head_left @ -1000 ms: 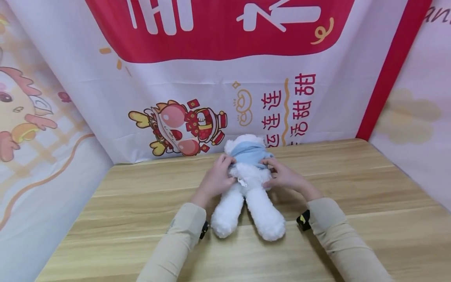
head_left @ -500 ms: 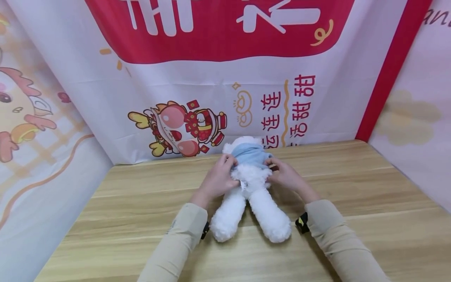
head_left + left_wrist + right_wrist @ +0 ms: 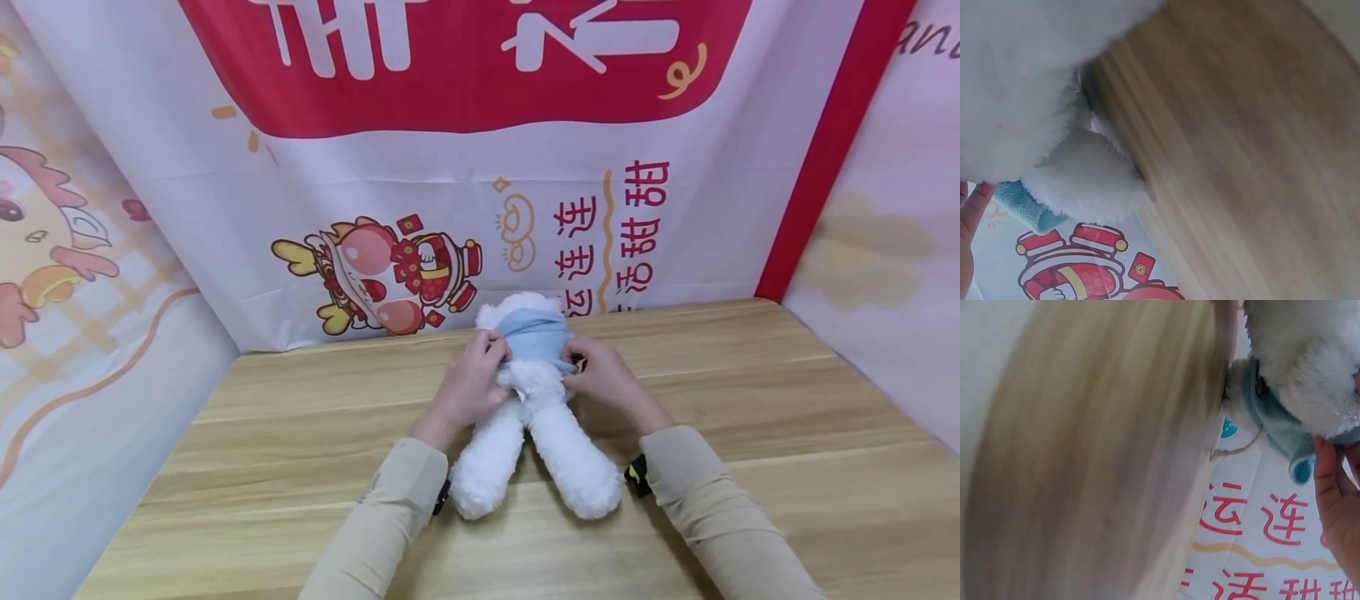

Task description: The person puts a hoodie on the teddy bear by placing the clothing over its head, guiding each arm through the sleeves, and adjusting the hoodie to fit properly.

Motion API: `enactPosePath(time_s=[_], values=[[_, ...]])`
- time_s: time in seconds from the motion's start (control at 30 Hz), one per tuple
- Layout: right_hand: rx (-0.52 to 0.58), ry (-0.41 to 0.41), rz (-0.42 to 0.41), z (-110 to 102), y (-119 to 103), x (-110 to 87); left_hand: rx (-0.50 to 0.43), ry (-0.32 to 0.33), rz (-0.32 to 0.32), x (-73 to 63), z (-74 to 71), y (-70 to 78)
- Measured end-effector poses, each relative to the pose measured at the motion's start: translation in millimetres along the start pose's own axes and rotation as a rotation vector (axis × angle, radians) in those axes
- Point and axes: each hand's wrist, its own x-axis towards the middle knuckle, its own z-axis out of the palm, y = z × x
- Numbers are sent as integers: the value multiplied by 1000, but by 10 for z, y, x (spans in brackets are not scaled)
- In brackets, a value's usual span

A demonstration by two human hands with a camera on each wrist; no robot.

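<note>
The white plush bear [image 3: 534, 417] lies on the wooden table [image 3: 750, 417], legs toward the person, its head near the printed backdrop [image 3: 450, 167]. The light blue garment [image 3: 534, 337] now sits bunched higher up its torso than a second ago. The left hand [image 3: 468, 387] and right hand [image 3: 609, 379] have moved slightly inward, each pinching the garment's hem at the bear's sides.

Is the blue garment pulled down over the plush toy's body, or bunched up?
Bunched up: the blue garment sits gathered round the plush toy's upper body, white belly and legs bare below it.
</note>
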Motion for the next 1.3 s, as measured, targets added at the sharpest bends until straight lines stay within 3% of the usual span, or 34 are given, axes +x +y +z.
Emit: enactPosePath(time_s=[0.1,0.4,0.57,0.77,0.87,1.0,1.17,1.3], values=[[-70,30,-12,25,-18,7,25,9,-2,3,12,23],[-105,68,20,60,-111,-8,86,75,-4,-3,75,68],[-131,-27,-19,32,-90,-37,131,131,30,1,125,80],[-18,-174,-81,-58,-73,-86,53,165,-47,33,129,70],[-14,-172,-30,-90,-106,-91,-50,142,-74,47,106,42],[-88,-115,48,-52,-188,-69,-144,99,-87,68,75,43],[-179,-152,57,44,-293,-29,-202,9,-73,95,53,47],[-198,-146,66,80,-347,-20,-281,-53,-201,96,14,-3]])
